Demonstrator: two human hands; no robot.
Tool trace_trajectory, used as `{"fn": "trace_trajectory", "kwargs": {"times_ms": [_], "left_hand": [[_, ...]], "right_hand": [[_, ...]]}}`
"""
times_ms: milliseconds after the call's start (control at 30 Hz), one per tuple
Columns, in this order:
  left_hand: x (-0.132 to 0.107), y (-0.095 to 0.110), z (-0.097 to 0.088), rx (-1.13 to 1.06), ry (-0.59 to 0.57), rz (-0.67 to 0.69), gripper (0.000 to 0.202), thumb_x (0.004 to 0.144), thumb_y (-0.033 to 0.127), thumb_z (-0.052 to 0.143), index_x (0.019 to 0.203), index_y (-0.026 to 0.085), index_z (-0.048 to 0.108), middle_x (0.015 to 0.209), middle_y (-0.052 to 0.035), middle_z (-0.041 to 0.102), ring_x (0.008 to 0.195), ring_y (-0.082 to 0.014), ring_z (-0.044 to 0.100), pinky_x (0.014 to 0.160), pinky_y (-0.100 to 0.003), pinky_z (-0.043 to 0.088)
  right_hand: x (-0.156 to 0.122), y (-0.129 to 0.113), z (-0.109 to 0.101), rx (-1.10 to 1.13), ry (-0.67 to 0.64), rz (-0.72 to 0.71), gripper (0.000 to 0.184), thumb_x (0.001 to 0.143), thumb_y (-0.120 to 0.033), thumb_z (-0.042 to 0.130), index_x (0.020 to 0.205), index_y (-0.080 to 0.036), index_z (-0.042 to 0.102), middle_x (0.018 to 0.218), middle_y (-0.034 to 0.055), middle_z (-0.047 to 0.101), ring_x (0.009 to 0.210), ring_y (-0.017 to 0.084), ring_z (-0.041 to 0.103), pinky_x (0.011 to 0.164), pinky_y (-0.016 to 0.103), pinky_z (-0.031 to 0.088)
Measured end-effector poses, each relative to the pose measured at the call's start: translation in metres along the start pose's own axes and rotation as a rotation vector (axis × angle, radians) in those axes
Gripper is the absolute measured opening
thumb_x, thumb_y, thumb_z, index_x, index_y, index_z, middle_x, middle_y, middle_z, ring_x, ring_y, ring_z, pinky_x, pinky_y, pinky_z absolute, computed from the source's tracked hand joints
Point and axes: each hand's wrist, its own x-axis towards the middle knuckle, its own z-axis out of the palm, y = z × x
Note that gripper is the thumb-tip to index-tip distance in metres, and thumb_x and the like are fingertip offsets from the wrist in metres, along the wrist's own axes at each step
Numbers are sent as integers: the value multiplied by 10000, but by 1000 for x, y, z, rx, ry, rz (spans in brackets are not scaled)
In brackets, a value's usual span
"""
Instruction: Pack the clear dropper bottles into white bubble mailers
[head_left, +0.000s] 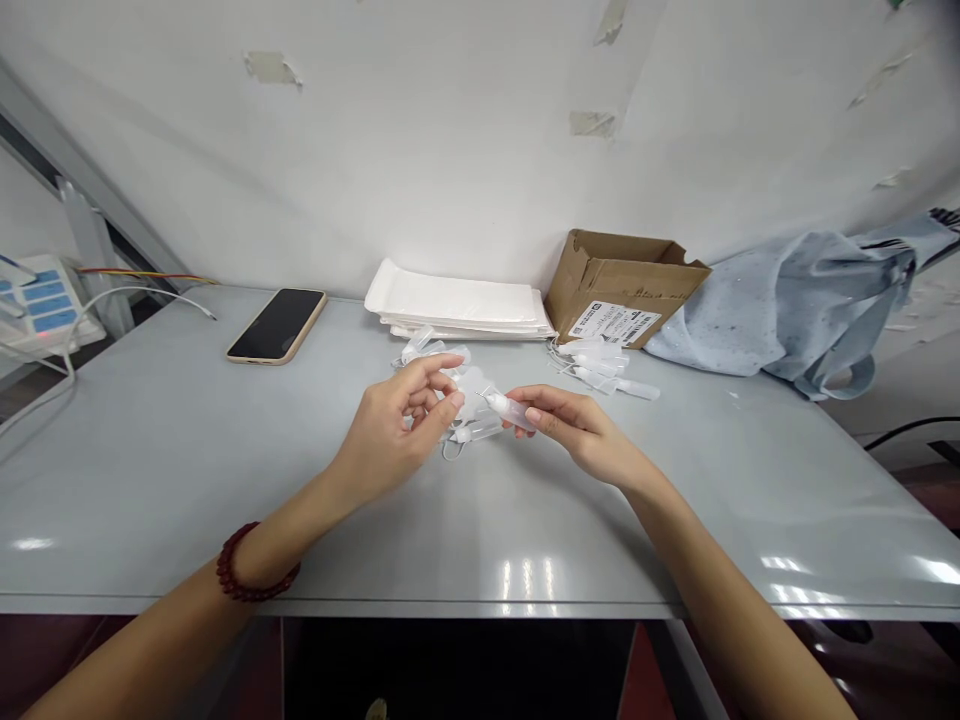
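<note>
My right hand (pixel 574 425) grips a small translucent needle-tip squeeze bottle (pixel 511 409) between thumb and fingers. Its thin metal tip points up and left, toward my other hand. My left hand (pixel 401 425) hovers just left of that tip, with index finger and thumb apart and the other fingers curled; nothing shows between them. Beneath and behind my hands lies a pile of similar bottles (pixel 478 430), partly hidden by my left hand. A second group of these bottles (pixel 600 362) rests farther right, in front of the cardboard box.
Along the wall stand a stack of white padded envelopes (pixel 457 298) and an open cardboard box (pixel 630 290). A light blue cloth bag (pixel 780 300) slumps at the right. Toward the left lie a phone (pixel 277 326) and a white cable (pixel 150 290) on the grey table (pixel 187 480).
</note>
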Motion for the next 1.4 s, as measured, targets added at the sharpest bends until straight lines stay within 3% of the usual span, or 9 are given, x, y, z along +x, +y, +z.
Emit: {"fn": "trace_trajectory", "kwargs": {"times_ms": [267,600,800,1400], "left_hand": [[1,2,0,-12,63,-23,194,852,279,581,974,153,666,770,-25,677,583,-101,554,554,-216,459],[3,2,0,-110,1,-63,124,823,273,630,853,181,708,659,14,632,524,-86,531,500,-197,457],[2,3,3,-123,0,-81,122,806,280,642,826,190,722,570,29,588,502,-93,525,488,-202,462],[3,4,2,-140,9,-85,117,799,281,655,819,192,728,615,20,624,496,-86,524,490,-198,467]], "right_hand": [[0,3,-4,-18,44,-16,272,928,-345,469,1077,-189,634,909,42,639,784,143,554,787,311,463],[-2,0,-3,9,65,-20,285,923,-363,469,1050,-187,655,835,34,612,726,140,514,749,313,451],[-2,0,-2,2,55,-2,280,918,-375,478,1036,-196,658,830,31,605,721,140,516,744,315,446],[-2,-1,0,-20,47,-8,293,922,-383,471,1038,-187,656,811,33,609,712,142,513,728,310,446]]}}
